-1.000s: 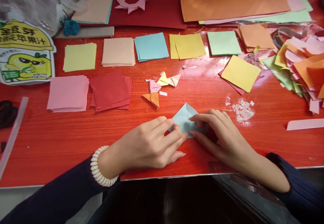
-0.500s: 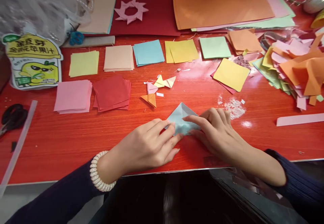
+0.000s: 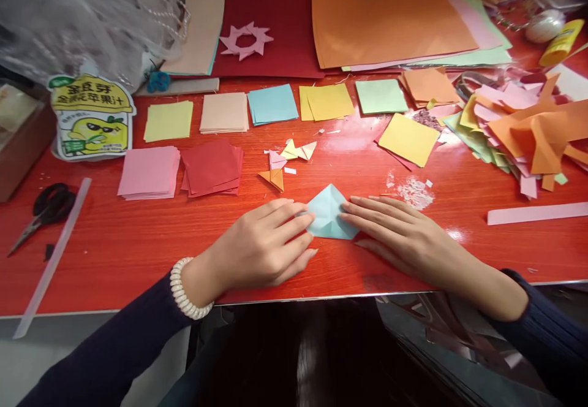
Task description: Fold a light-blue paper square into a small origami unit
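A light blue square of paper point(image 3: 329, 214) lies on the red table near its front edge, one corner pointing away from me, with crease lines meeting near its middle. My left hand point(image 3: 269, 244) rests on its left corner, fingers stretched out and covering that side. Flat over the right corner lies my right hand point(image 3: 399, 232), its fingers extended. Just behind the paper are small folded pieces: an orange one point(image 3: 274, 179), a pink one point(image 3: 277, 160) and a yellow one point(image 3: 289, 149).
Stacks of coloured squares, such as pink point(image 3: 149, 172) and red point(image 3: 214, 169), stand beyond my hands. Scissors point(image 3: 43, 211) and a pale strip point(image 3: 55, 257) lie left. Paper scraps point(image 3: 537, 125) pile up at right. A pink folded ring point(image 3: 225, 40) sits at the back.
My right hand's fingers were bent over the paper and are now laid out flat on its right corner. The blue paper's near edge looks flatter. The camera view has shifted a little.
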### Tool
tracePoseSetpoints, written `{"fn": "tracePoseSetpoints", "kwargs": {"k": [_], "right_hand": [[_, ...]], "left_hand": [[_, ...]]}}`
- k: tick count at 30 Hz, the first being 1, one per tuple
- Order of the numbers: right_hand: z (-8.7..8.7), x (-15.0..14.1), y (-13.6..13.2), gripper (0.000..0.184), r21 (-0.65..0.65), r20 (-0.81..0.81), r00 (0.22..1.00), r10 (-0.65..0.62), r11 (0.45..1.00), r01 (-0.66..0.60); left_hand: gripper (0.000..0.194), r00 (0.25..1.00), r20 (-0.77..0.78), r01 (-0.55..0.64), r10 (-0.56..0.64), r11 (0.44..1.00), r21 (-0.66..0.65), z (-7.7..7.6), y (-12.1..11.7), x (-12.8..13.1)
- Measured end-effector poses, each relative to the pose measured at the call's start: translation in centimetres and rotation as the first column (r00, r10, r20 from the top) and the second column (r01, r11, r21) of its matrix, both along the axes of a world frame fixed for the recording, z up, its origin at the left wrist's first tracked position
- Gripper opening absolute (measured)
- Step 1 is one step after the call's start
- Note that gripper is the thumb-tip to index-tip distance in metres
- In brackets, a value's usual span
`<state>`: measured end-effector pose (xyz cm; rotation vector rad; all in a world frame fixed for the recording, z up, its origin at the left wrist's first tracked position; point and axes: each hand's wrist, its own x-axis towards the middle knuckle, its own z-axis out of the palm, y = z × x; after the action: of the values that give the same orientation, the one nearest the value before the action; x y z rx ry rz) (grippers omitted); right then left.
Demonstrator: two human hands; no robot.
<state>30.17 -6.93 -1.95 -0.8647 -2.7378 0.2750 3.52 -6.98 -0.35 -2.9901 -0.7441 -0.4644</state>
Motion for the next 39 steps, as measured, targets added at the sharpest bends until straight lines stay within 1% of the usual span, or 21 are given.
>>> {"fn": "tracePoseSetpoints", "kwargs": {"k": [3, 5, 7, 10, 12, 14, 15, 17, 20, 23, 25, 27, 29, 32, 35, 39], "right_hand": [[0.0, 0.8, -0.9, 0.043, 0.044, -0.003, 1.0, 0.011, 0.999, -0.011], [0.2, 1.0, -1.4, 0.042, 0.078, -0.003, 0.999, 0.036, 0.996, -0.036], [0.5, 1.1, -1.6, 0.041, 0.117, 0.021, 0.996, 0.081, 0.99, -0.083], [1.0, 1.0, -1.3, 0.034, 0.195, 0.072, 0.986, 0.152, 0.967, -0.164], [1.3, 0.8, -0.9, 0.03, 0.263, 0.08, 0.98, 0.183, 0.944, -0.198], [1.5, 0.4, -0.6, 0.026, 0.315, 0.068, 0.977, 0.204, 0.924, -0.215], [1.5, 0.2, -0.4, 0.025, 0.32, 0.056, 0.977, 0.207, 0.923, -0.214], [1.3, -0.2, -0.2, 0.023, 0.278, 0.008, 0.981, 0.193, 0.942, -0.188], [0.8, -0.4, -0.1, 0.025, 0.121, -0.068, 0.987, 0.147, 0.983, -0.138], [0.3, -0.1, 0.0, 0.028, -0.032, -0.083, 0.989, 0.119, 0.992, -0.122], [0.3, 0.1, 0.1, 0.027, -0.097, -0.091, 0.99, 0.111, 0.988, -0.119], [0.5, 0.1, 0.2, 0.025, -0.129, -0.113, 0.989, 0.1, 0.985, -0.114], [0.7, -0.3, 0.2, 0.024, -0.151, -0.153, 0.986, 0.061, 0.985, -0.085], [1.1, -1.3, 0.2, 0.018, -0.205, -0.216, 0.974, -0.072, 0.978, 0.027], [1.2, -2.4, 0.1, 0.012, -0.226, -0.231, 0.95, -0.209, 0.961, 0.157], [0.8, -3.0, 0.0, 0.01, -0.232, -0.213, 0.938, -0.273, 0.947, 0.223]], "left_hand": [[0.024, 0.999, -0.045, 0.009, -0.002, 0.989, 0.15, 0.1, 1.0, 1.0], [0.022, 0.999, -0.047, 0.014, -0.006, 0.984, 0.177, 0.1, 1.8, 1.6], [0.019, 0.999, -0.028, 0.034, -0.029, 0.985, 0.17, 0.0, 2.4, 1.9], [0.013, 0.991, 0.011, 0.131, -0.134, 0.98, 0.152, -0.2, 3.0, 2.1], [0.015, 0.98, 0.038, 0.19, -0.197, 0.973, 0.13, -0.4, 3.0, 2.1], [0.016, 0.975, 0.057, 0.211, -0.217, 0.973, 0.09, -0.6, 2.9, 2.0], [0.017, 0.975, 0.062, 0.21, -0.214, 0.975, 0.068, -0.6, 2.8, 2.0], [0.02, 0.977, 0.072, 0.198, -0.199, 0.98, 0.031, -0.6, 2.6, 1.8], [0.024, 0.981, 0.072, 0.181, -0.178, 0.983, -0.023, -0.5, 2.3, 1.6], [0.025, 0.985, 0.052, 0.171, -0.167, 0.983, -0.071, -0.2, 2.2, 1.4], [0.023, 0.986, 0.043, 0.167, -0.164, 0.983, -0.081, -0.1, 2.2, 1.4], [0.021, 0.986, 0.03, 0.163, -0.161, 0.983, -0.084, -0.1, 2.1, 1.5], [0.019, 0.987, 0.021, 0.16, -0.159, 0.984, -0.076, -0.2, 2.0, 1.6], [0.019, 0.988, 0.028, 0.155, -0.153, 0.986, -0.058, -0.2, 1.8, 1.6], [0.022, 0.987, 0.052, 0.157, -0.154, 0.986, -0.06, -0.2, 1.6, 1.6], [0.025, 0.984, 0.074, 0.164, -0.16, 0.984, -0.062, 0.0, 1.6, 1.4]]}}
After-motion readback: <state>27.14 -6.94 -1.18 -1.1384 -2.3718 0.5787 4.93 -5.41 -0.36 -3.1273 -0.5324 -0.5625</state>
